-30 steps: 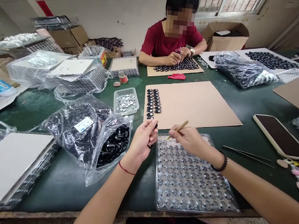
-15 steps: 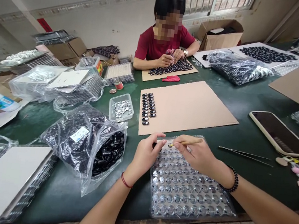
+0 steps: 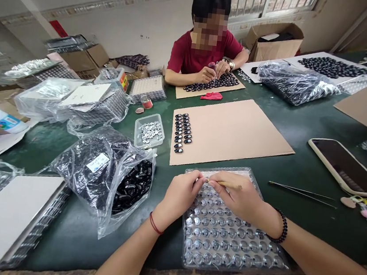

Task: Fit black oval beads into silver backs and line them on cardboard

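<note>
My right hand [image 3: 241, 198] is closed around a thin wooden stick [image 3: 233, 186], which lies nearly level and points left. At the stick's tip, my left hand [image 3: 178, 192] is closed with thumb and forefinger pinched together. Whatever small thing they pinch is hidden. Both hands hover over the far part of a clear plastic tray [image 3: 249, 172] with rows of round, shiny, clear-silvery pieces [image 3: 210, 233]. Just beyond lies a tan cardboard sheet [image 3: 238, 131], with two columns of black oval pieces with silvery centres [image 3: 179, 132] along its left side.
Left of my hands are an open bag of black pieces [image 3: 98, 176] and a plastic box of small silvery discs [image 3: 136, 137]. Tweezers [image 3: 300, 191] and a phone [image 3: 347, 166] lie right. Across the table, a person in a red shirt [image 3: 200, 55] works over black pieces.
My left thumb and forefinger have closed together and moved right to the stick's tip. My right hand has moved slightly left and down with the stick. The view has shifted a little.
</note>
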`<state>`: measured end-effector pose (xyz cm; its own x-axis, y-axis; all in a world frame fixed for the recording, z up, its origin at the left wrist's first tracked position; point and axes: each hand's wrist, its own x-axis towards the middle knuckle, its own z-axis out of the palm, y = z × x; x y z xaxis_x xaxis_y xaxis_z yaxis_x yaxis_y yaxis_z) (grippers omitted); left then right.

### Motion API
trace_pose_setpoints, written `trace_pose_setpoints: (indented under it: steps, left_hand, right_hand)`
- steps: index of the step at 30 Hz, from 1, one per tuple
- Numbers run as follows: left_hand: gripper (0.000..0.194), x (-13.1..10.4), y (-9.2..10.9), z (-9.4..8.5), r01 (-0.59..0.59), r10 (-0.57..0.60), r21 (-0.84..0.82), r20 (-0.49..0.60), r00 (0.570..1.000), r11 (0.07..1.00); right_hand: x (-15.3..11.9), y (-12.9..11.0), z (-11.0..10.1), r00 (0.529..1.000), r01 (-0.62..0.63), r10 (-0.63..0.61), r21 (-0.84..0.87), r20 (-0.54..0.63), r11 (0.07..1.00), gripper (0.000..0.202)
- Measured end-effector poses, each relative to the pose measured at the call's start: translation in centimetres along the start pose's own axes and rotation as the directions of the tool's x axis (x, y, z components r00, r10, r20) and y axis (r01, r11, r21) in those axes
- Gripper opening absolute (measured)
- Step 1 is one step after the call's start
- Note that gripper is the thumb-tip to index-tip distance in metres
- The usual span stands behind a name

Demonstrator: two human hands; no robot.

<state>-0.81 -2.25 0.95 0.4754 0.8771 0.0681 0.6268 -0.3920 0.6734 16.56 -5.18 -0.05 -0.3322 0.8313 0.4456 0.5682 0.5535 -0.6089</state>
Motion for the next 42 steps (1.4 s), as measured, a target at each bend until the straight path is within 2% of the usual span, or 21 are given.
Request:
trace_pose_setpoints:
  steps: [3,6,10,14,17,19,22,26,28,30,32,34,36,37,38,40,41,42]
  left_hand:
    - [0.024,0.1,-0.1,0.2,0.018,-0.019,-0.019,-0.032,0.999,1.0]
    - [0.027,0.1,0.2,0.1,0.073,-0.082,-0.149,-0.056,0.995,0.986]
    - [0.028,0.1,0.5,-0.2,0.086,-0.111,-0.252,-0.084,0.99,0.964]
    - [0.027,0.0,0.6,-0.3,0.054,-0.114,-0.315,-0.173,0.978,0.947]
    - [0.029,0.0,0.4,0.1,0.064,-0.142,-0.392,-0.176,0.974,0.918]
    - [0.033,-0.1,0.4,0.4,0.068,-0.149,-0.439,-0.154,0.977,0.896]
    - [0.029,-0.3,0.7,1.0,0.046,-0.139,-0.475,-0.164,0.977,0.879]
    - [0.027,-0.7,1.0,1.2,0.019,-0.12,-0.445,-0.199,0.973,0.895]
    - [0.026,-0.2,0.5,0.2,0.022,-0.123,-0.367,-0.255,0.959,0.93]
    - [0.026,0.9,-0.7,-1.9,0.043,-0.139,-0.264,-0.359,0.923,0.964]
    - [0.029,2.6,-2.6,-4.9,0.072,-0.162,-0.208,-0.458,0.874,0.975]
    - [0.026,4.2,-4.4,-7.8,0.156,-0.195,-0.117,-0.58,0.791,0.981]
    - [0.025,5.1,-5.5,-9.2,0.247,-0.257,-0.107,-0.643,0.722,0.963]
    - [0.024,5.1,-5.6,-9.2,0.246,-0.274,-0.136,-0.646,0.712,0.96]
    - [0.023,4.8,-5.4,-8.6,0.229,-0.282,-0.165,-0.627,0.727,0.959]
    - [0.029,3.5,-4.2,-6.2,0.203,-0.286,-0.209,-0.542,0.79,0.957]
    - [0.03,2.7,-3.5,-4.7,0.2,-0.294,-0.241,-0.47,0.832,0.95]
    - [0.027,1.9,-2.7,-3.3,0.199,-0.31,-0.327,-0.333,0.891,0.924]
  right_hand:
    - [0.0,0.0,0.0,0.999,-0.03,0.029,-0.019,-0.039,0.999,0.02]
    - [0.1,0.1,-0.2,0.984,-0.118,0.115,-0.01,-0.133,0.993,0.021]
    - [0.2,0.2,-0.5,0.932,-0.248,0.264,0.096,-0.249,0.964,0.023]
    - [0.5,0.1,-0.9,0.871,-0.292,0.373,0.274,-0.32,0.916,0.023]
    - [0.6,-0.2,-0.8,0.839,-0.297,0.445,0.42,-0.313,0.857,0.025]
    - [0.5,-0.4,-0.6,0.84,-0.3,0.471,0.492,-0.27,0.818,0.025]
    - [0.2,-0.7,-0.2,0.852,-0.304,0.478,0.544,-0.212,0.782,0.024]
    - [-0.1,-0.5,-0.3,0.843,-0.291,0.503,0.624,-0.191,0.725,0.024]
    - [0.0,-0.1,-0.6,0.814,-0.267,0.542,0.694,-0.209,0.668,0.025]
    - [0.2,0.4,-0.9,0.787,-0.23,0.57,0.745,-0.236,0.626,0.025]
    - [0.4,0.7,-1.0,0.777,-0.211,0.575,0.754,-0.257,0.622,0.026]
    - [0.5,1.0,-1.0,0.78,-0.216,0.565,0.732,-0.268,0.646,0.026]
    - [0.6,1.1,-1.0,0.788,-0.229,0.551,0.699,-0.276,0.678,0.027]
    - [0.6,1.1,-1.0,0.791,-0.231,0.541,0.681,-0.284,0.695,0.026]
    - [0.7,1.1,-1.0,0.795,-0.229,0.53,0.665,-0.293,0.711,0.025]
    - [0.8,1.0,-1.0,0.811,-0.224,0.506,0.644,-0.293,0.732,0.023]
    - [0.9,0.9,-1.0,0.824,-0.225,0.493,0.638,-0.279,0.737,0.022]
    - [0.9,0.7,-0.9,0.84,-0.229,0.479,0.633,-0.255,0.739,0.021]
